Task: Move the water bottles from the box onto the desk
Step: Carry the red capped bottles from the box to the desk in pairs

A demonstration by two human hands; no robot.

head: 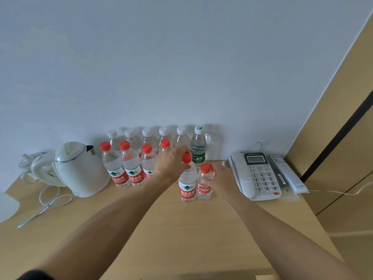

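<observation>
On the wooden desk (153, 223) my left hand (171, 162) grips the neck of a tall red-capped, red-labelled water bottle (187, 184) standing upright. Right beside it my right hand (218, 176) holds a shorter red-capped bottle (204, 184), fingers curled round its body. Behind them, several red-capped bottles (131, 166) stand in a row, and a row of white-capped bottles (147, 134) lines the wall, ending in a green-labelled bottle (198, 146). The box is out of view.
A white kettle (80, 168) with its base and cord (52, 201) stands at the left. A white desk phone (256, 174) and a remote control (288, 174) lie at the right, near the desk's right edge. A white wall is behind.
</observation>
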